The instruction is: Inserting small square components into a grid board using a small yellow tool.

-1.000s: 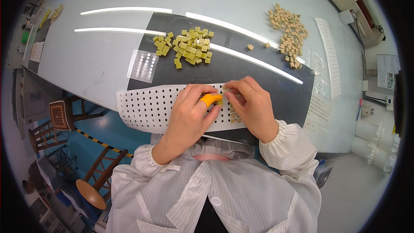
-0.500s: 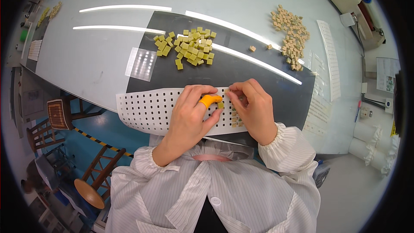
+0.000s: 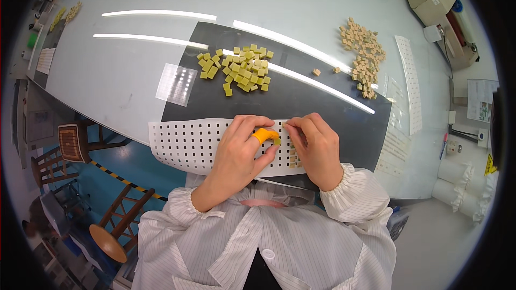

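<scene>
Over the white perforated strip, the left hand pinches an olive block, while the right hand, its grip too hidden to tell, probably does best with light, square placement.

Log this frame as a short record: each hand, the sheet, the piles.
Left hand: yellow cover on one finger; fingers hold a green block
Right hand: fingers at the sheet's right end; grip unclear
White sheet: rows of square holes, under both hands
Green pile: on the dark mat, beyond the sheet
Tan pile: right of the green pile
</scene>
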Action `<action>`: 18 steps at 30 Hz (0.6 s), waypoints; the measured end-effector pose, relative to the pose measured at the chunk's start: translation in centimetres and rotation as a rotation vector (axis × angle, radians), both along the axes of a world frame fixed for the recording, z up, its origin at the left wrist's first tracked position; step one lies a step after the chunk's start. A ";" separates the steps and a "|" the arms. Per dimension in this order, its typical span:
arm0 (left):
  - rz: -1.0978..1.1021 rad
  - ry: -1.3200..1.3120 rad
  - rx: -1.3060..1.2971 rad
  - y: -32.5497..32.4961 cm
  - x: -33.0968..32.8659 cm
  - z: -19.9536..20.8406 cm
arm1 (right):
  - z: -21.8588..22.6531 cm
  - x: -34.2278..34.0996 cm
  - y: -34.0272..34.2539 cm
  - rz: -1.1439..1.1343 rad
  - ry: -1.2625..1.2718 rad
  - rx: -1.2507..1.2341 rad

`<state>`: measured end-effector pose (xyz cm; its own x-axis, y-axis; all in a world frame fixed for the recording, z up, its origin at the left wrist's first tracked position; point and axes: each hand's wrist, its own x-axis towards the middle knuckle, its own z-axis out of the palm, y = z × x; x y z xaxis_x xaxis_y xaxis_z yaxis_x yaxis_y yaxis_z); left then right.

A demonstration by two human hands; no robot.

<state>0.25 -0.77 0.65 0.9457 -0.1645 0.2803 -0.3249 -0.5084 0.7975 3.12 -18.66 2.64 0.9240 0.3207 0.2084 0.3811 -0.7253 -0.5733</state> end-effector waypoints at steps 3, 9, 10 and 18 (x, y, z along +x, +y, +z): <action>-0.001 0.000 -0.001 0.0 0.0 0.1 | 0.1 0.0 0.0 -0.004 -0.016 -0.035; -0.003 0.011 -0.004 0.0 0.1 0.1 | 0.1 0.3 -0.1 -0.047 0.096 0.024; -0.004 0.023 -0.007 0.0 0.1 0.1 | 0.3 0.5 -0.1 -0.047 0.138 0.066; -0.014 0.010 -0.004 0.3 0.1 -0.1 | 2.0 2.2 -1.5 -0.096 0.776 0.462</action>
<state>0.31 -0.51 0.57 0.9459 -0.1771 0.2718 -0.3243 -0.5005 0.8027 5.33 -20.12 4.60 0.8771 0.2738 -0.3947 -0.2835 -0.3684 -0.8854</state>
